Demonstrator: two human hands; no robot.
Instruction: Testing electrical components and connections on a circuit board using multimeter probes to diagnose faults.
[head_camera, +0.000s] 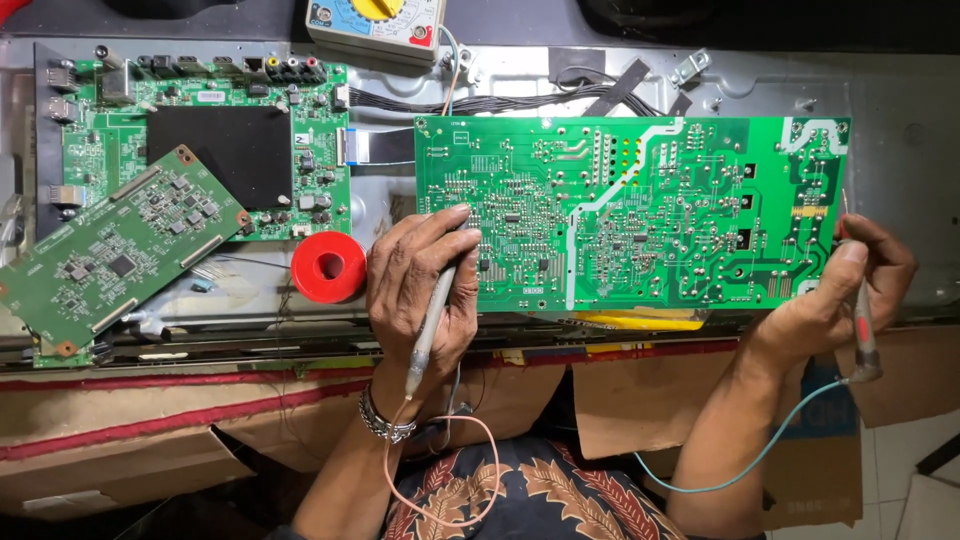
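the large green circuit board (640, 210) looks glossy and lacquered with dull silver solder dots, the grey pen-shaped probe (432, 318) is smooth matt plastic, the red round spool (329, 267) shiny plastic, the brown cardboard sheets (180, 430) matt and rough, the wrist bracelet (383, 420) bright metal.

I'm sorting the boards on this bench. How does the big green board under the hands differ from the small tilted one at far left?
The big board lies square to the bench edge; the small board sits tilted, overlapping another board. The big one shows solder joints and pale traces; the small one shows chips. The left hand and right hand touch only the big one. Both are green.
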